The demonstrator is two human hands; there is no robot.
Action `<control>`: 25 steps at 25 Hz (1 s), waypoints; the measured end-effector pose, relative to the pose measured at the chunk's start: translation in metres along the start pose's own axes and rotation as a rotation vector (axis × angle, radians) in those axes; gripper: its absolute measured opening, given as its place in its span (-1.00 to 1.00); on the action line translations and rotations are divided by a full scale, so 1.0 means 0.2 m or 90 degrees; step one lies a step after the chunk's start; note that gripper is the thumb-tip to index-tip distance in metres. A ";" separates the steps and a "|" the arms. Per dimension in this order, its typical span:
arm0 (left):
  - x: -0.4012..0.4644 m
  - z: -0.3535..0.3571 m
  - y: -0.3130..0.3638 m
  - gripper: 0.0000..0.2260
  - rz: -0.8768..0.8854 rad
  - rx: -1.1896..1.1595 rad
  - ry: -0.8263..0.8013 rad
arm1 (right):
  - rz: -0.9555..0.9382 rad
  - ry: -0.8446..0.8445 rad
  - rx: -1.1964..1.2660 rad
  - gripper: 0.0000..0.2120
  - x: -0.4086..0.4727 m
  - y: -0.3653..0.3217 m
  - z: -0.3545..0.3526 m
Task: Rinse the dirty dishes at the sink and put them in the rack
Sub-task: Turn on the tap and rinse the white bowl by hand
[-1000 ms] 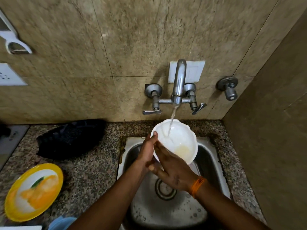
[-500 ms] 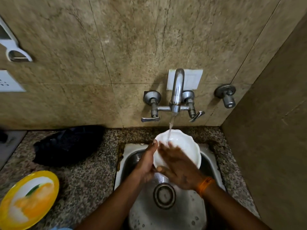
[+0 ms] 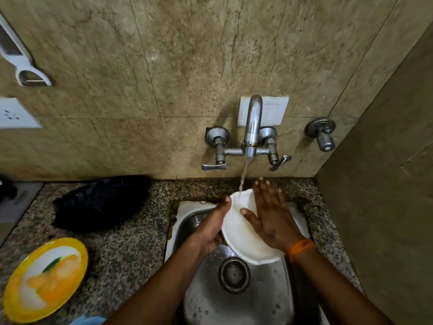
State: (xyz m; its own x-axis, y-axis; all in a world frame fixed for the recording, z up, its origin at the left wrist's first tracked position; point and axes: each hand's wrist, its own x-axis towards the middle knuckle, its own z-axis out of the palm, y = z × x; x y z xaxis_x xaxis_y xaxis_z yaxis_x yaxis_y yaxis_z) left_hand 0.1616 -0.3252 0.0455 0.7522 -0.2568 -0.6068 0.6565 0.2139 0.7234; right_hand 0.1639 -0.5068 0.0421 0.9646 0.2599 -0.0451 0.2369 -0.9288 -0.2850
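I hold the white bowl (image 3: 243, 233) tilted over the sink (image 3: 257, 299), its far rim right under the stream (image 3: 242, 178) running from the tap (image 3: 251, 127). My left hand (image 3: 210, 231) grips the bowl's left edge, thumb hooked over the rim and fingers curled beneath. My right hand (image 3: 269, 216) lies flat and spread against the inside of the bowl, fingers straight, rubbing rather than gripping.

To do this well, I judge the water should land high on the inner wall so it sheets down across the whole surface and drains off the near edge into the basin. The flat hand ought to sweep in circles with light pressure, reaching the scalloped rim where residue tends to cling. The left hand needs to turn the bowl bit by bit so every section passes under the stream; wet porcelain or plastic is likely slippery, so that grip should be firm.

A yellow plate (image 3: 44, 280) with orange smears waits on the worktop (image 3: 131, 249) to my left, well apart from the sink, probably the next to rinse. I see no rack in this view.
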 end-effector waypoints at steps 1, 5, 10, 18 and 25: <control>-0.01 0.01 -0.01 -0.58 -0.009 0.007 0.005 | -0.058 -0.018 0.028 -0.08 0.00 -0.03 0.02; 0.00 -0.03 -0.06 -0.60 0.000 -0.009 -0.013 | -0.188 -0.038 0.091 -0.34 -0.03 -0.05 0.05; 0.03 -0.08 0.04 -0.66 0.022 0.108 -0.059 | -0.053 0.116 -0.097 -0.42 0.01 -0.08 -0.01; 0.11 -0.14 0.27 -0.91 0.176 0.473 -0.057 | 0.289 -0.054 0.637 -0.88 -0.01 0.01 -0.16; 0.18 0.11 -0.05 -0.12 0.414 0.995 0.099 | 0.392 0.216 0.709 -0.72 0.04 -0.05 0.02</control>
State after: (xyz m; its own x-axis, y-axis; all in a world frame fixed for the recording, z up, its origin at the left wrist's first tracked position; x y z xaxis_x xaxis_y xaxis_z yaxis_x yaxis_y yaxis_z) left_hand 0.1801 -0.3579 0.0234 0.9154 -0.3985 -0.0570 -0.3448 -0.8491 0.4001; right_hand 0.1685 -0.4952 0.0408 0.8994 -0.3549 -0.2552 -0.3130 -0.1151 -0.9428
